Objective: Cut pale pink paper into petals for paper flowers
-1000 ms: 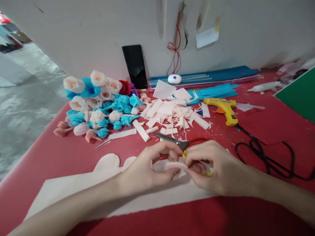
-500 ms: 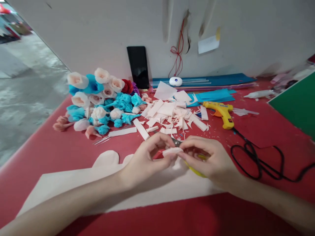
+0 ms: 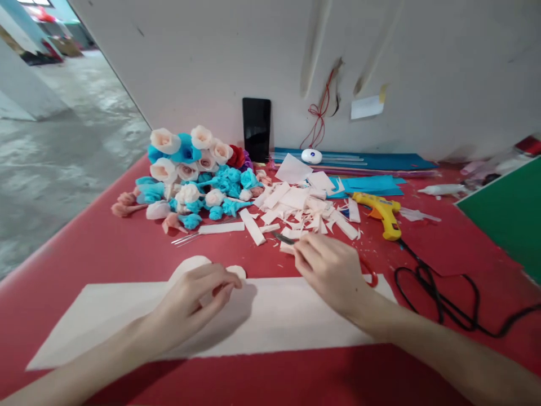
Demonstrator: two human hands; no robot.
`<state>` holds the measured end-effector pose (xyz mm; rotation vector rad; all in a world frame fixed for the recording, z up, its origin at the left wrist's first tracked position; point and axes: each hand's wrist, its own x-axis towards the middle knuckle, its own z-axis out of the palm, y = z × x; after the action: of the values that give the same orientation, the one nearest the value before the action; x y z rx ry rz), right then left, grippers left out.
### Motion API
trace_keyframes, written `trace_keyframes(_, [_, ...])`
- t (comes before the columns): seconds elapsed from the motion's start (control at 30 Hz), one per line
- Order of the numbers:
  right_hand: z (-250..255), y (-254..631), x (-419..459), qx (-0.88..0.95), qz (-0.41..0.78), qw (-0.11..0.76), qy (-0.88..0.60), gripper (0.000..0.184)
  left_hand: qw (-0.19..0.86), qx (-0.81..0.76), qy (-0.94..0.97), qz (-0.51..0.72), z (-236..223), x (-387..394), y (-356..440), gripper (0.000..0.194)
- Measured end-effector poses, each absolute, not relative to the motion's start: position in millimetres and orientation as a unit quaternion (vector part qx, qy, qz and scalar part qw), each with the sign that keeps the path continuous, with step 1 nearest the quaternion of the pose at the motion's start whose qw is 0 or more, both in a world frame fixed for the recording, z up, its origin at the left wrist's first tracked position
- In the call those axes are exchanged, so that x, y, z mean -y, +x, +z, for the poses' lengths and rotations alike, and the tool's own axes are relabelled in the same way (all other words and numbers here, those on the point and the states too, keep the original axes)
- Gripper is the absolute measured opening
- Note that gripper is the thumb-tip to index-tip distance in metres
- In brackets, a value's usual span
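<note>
My right hand point(image 3: 332, 270) is closed around a pair of scissors; the dark blade tips point(image 3: 283, 239) point left over the paper scraps, and a red handle loop point(image 3: 371, 273) shows behind the wrist. The yellow part of the handles is hidden. My left hand point(image 3: 198, 296) hovers over a long white paper strip point(image 3: 296, 316), its fingers curled and thumb near the fingertips; whether anything is between them I cannot make out. Beside those fingers lies a small rounded paper piece point(image 3: 236, 272). A larger rounded piece point(image 3: 190, 264) lies partly behind the same hand.
Paper flowers point(image 3: 188, 169) in white, blue and pink are heaped at the back left. Pale paper scraps point(image 3: 296, 197) cover the middle. A yellow glue gun point(image 3: 382, 211) with a looped black cord point(image 3: 439, 299) lies right. A black phone point(image 3: 256, 129) leans on the wall.
My hands have separated: they pinched a small white paper piece together before. The left has moved left and down; the right has taken hold of the scissors. The view has shifted slightly.
</note>
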<state>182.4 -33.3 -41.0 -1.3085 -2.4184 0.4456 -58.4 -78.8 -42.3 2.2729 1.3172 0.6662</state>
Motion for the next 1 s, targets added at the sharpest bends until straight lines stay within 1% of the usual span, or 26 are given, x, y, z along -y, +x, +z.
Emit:
trace_keyframes(0.03, [-38.2,180.3,28.5,0.856,0.154,0.18,-0.46,0.024,0.206,-0.467,0.825,0.243,-46.2,82.5,-61.3,0.019])
trace_keyframes(0.13, [-32.0,174.9,19.4,0.882,0.184,0.155,-0.405,0.011,0.172,-0.446,0.842,0.249,-55.1,87.5,-66.2,0.021])
trace_keyframes(0.17, [-31.8,173.4,17.3,0.889,0.188,0.148,-0.391,0.01,0.156,-0.438,0.849,0.25,-56.9,87.6,-67.0,0.022])
trace_keyframes(0.23, [-34.0,171.1,11.6,0.889,0.162,0.156,-0.4,0.014,0.124,-0.424,0.862,0.248,-58.9,87.3,-67.6,0.024])
trace_keyframes(0.33, [-38.9,169.6,-1.0,0.857,0.09,0.214,-0.46,0.024,0.091,-0.417,0.875,0.23,-59.3,87.7,-66.3,0.025])
trace_keyframes(0.4, [-40.3,169.0,-7.4,0.843,0.08,0.24,-0.475,0.024,0.08,-0.416,0.878,0.223,-59.1,88.8,-63.9,0.024])
trace_keyframes(0.5, [-39.2,166.9,-6.7,0.84,0.129,0.248,-0.464,0.019,0.058,-0.418,0.88,0.219,-59.1,90.0,-59.7,0.02])
trace_keyframes(0.6, [-37.1,162.8,2.1,0.842,0.211,0.228,-0.441,0.012,0.03,-0.422,0.88,0.215,-59.9,90.2,-57.2,0.016])
trace_keyframes(0.7, [-36.9,157.5,8.7,0.834,0.267,0.206,-0.436,0.01,0.013,-0.424,0.881,0.211,-61.3,90.2,-57.0,0.016])
trace_keyframes(0.87, [-41.5,149.7,10.2,0.827,0.299,0.192,-0.437,0.01,0.02,-0.433,0.877,0.209,-63.1,90.7,-57.2,0.017])
trace_keyframes(1.0, [-45.7,147.9,9.2,0.835,0.316,0.17,-0.417,0.011,0.065,-0.452,0.865,0.205,-61.9,91.2,-56.6,0.016])
